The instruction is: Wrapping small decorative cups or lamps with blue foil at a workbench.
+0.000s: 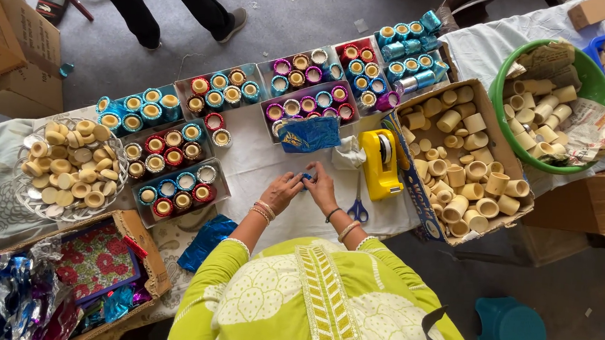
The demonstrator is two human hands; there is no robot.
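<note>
Both hands meet mid-table: left hand [283,190] and right hand [321,186] pinching 1 small blue piece [306,178] btwn fingertips. Bare white cloth [260,163] around them; yellow tape dispenser [381,163] and scissors [358,209] just to the right.

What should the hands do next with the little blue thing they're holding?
Probably finish pressing the blue foil snug around the small piece. Both the left hand and right hand pinch it together on the white cloth, and the trays nearby hold fully wrapped cups.
</note>
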